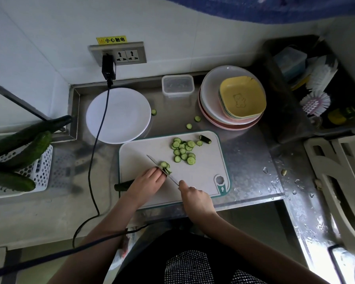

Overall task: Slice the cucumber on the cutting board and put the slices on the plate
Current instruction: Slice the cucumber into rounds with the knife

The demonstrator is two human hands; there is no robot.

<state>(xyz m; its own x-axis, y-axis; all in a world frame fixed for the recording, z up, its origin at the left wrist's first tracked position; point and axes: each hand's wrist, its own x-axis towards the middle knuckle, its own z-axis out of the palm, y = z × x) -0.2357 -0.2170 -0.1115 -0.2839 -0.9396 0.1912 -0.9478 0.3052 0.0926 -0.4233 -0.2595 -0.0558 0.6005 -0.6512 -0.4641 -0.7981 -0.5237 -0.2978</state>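
A dark green cucumber [123, 185] lies on the white cutting board [205, 173], its left end past the board's edge. My left hand [147, 184] presses down on it. My right hand [195, 196] grips the handle of a knife [152, 159], whose blade rests against the cut end. Fresh slices [165, 166] lean beside the blade. A pile of slices [183, 150] and an end piece [205, 138] sit at the board's far side. A white plate [129, 124] stands behind the board to the left, with nothing on it.
Three stray slices [197, 119] lie on the steel counter [252, 160]. A stack of bowls [232, 99] and a lidded plastic box [177, 86] stand at the back. A black cable [94, 152] crosses the plate. A white basket [39, 171] at left holds more cucumbers [29, 152].
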